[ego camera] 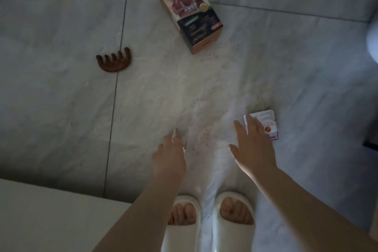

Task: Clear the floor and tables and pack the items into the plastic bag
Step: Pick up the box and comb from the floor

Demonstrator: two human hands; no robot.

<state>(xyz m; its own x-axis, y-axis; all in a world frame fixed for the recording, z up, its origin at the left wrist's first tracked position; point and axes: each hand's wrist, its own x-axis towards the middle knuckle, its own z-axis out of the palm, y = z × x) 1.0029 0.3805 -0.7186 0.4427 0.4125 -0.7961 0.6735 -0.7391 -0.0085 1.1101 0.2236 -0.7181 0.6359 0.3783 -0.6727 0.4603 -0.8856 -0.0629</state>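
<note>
Brown comb lies on the floor at left; a box farther off; left hand pinches a thin metal piece; right hand, fingers spread, hovers over a blister pack.

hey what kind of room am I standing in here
Probably a room in a home, dimly lit. The floor is large grey marble-look tile, you're wearing white house slippers, and household items lie scattered: a wooden comb and a printed box.
</note>
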